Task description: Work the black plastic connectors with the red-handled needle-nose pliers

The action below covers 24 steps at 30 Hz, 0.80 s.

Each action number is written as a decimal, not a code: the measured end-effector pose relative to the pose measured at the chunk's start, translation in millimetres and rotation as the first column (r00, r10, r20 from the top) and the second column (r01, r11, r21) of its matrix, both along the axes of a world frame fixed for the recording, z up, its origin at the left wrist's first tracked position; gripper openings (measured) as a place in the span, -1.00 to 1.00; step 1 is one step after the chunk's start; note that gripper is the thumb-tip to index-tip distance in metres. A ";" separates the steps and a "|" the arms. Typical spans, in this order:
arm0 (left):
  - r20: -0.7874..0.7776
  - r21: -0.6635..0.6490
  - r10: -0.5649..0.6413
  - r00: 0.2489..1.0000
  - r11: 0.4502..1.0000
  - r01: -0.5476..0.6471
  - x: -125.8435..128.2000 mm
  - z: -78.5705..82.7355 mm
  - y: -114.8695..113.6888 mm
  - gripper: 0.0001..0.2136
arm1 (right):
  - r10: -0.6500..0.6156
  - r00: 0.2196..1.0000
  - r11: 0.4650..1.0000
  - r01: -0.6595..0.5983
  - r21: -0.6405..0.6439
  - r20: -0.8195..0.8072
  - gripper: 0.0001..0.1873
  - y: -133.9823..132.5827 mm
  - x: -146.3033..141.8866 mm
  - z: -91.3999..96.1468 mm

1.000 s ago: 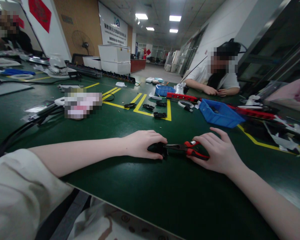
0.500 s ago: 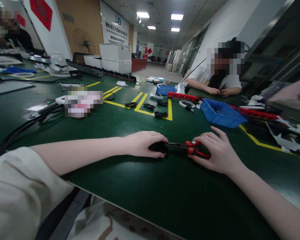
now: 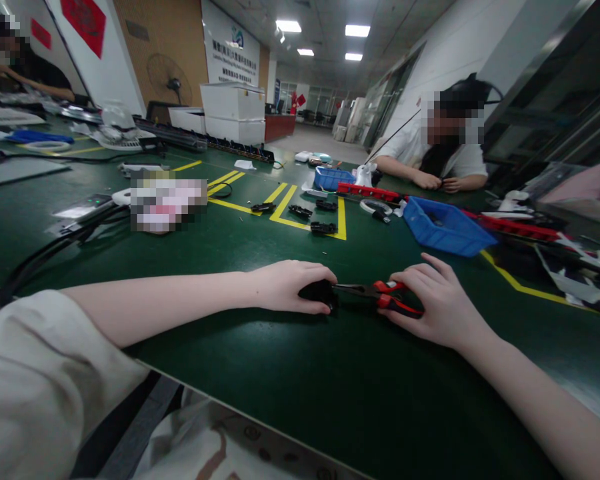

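Observation:
My left hand (image 3: 293, 287) is closed around a small black part (image 3: 321, 293), with thumb and forefinger at its right end; most of it sits hidden in the palm. Red-and-black long-nose pliers (image 3: 380, 292) are in my right hand (image 3: 427, 303), the fingers wrapped over the handles and one finger raised. The tips of the pliers point left and meet the black part by my left fingertips; whether the jaws pinch it I cannot tell. Several similar black parts (image 3: 324, 228) lie farther back on the green table (image 3: 260, 373), within and beside yellow tape lines.
A blue bin (image 3: 445, 230) stands to the right, near red strips (image 3: 370, 193). A smaller blue bin (image 3: 334, 179) is farther back. Left lie a phone-like pink item (image 3: 167, 207) and black cables (image 3: 45, 257). Across the table sits a person (image 3: 455, 147) working with both hands.
The hands, black part and pliers hold nearly the same pose. The whole view has shifted very slightly.

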<state>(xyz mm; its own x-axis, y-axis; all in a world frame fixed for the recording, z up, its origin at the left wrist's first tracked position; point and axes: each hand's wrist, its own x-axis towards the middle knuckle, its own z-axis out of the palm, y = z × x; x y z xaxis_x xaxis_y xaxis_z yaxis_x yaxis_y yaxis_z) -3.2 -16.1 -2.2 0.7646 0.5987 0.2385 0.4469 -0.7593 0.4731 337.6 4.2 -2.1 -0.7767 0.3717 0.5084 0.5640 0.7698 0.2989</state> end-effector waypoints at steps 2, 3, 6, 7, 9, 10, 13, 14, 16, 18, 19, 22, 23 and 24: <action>0.005 -0.007 0.004 1.000 1.000 -0.004 -0.1 -0.1 -0.1 -0.58 | 0.006 1.000 0.999 -0.007 0.048 0.017 -0.60 -2.3 -2.2 2.7; 0.008 -0.009 0.003 1.000 1.000 -0.003 -0.1 -0.3 -0.1 -0.59 | 0.011 1.000 0.998 -0.013 0.067 0.026 -0.60 -3.5 -3.3 4.0; 0.022 0.007 -0.011 1.000 1.000 0.010 -0.4 -1.7 0.4 -0.60 | 0.023 0.999 0.996 -0.027 0.086 0.049 -0.61 -5.9 -5.7 6.6; 0.026 0.015 -0.017 1.000 1.000 0.016 -0.5 -2.2 0.6 -0.60 | 0.023 0.998 0.996 -0.028 0.085 0.053 -0.61 -6.3 -6.0 6.9; 0.030 0.026 -0.028 0.999 0.999 0.027 -0.8 -3.0 0.9 -0.61 | 0.019 0.998 0.996 -0.024 0.085 0.056 -0.61 -6.3 -5.7 6.8; 0.030 0.026 -0.033 0.999 0.999 0.032 -0.9 -3.2 0.9 -0.61 | 0.014 0.998 0.996 -0.019 0.086 0.053 -0.61 -6.1 -5.2 6.6; 0.030 0.016 -0.038 0.999 0.999 0.038 -0.9 -3.4 0.5 -0.61 | -0.005 0.999 0.996 0.003 0.087 0.033 -0.58 -5.0 -3.1 5.7; 0.031 0.008 -0.033 0.999 0.999 0.032 -0.8 -3.4 0.3 -0.59 | -0.013 1.000 0.996 0.011 0.087 0.023 -0.57 -4.6 -2.4 5.5; 0.035 -0.011 -0.013 0.999 1.000 0.014 -0.5 -3.7 -0.1 -0.55 | -0.025 1.000 0.996 0.024 0.087 0.008 -0.56 -3.8 -1.2 5.1; 0.043 -0.027 0.001 0.999 1.000 0.000 -0.3 -4.3 -0.4 -0.50 | -0.033 0.999 0.996 0.033 0.082 -0.004 -0.55 -3.0 -0.4 4.4; 0.047 -0.032 0.004 0.999 0.999 -0.002 -0.2 -4.5 -0.5 -0.48 | -0.037 0.999 0.996 0.038 0.077 -0.009 -0.56 -2.7 -0.2 3.8; 0.050 -0.032 -0.002 0.999 0.999 0.004 -0.2 -4.7 -0.6 -0.46 | -0.044 0.999 0.997 0.045 0.063 -0.017 -0.55 -2.0 -0.6 1.7; 0.049 -0.030 -0.006 0.999 1.000 0.007 -0.2 -4.6 -0.5 -0.46 | -0.042 0.999 0.997 0.043 0.058 -0.015 -0.55 -1.9 -1.1 1.0; 0.048 -0.026 -0.012 0.999 1.000 0.013 -0.3 -4.5 -0.3 -0.48 | -0.038 0.999 0.998 0.038 0.052 -0.010 -0.55 -1.9 -1.6 0.5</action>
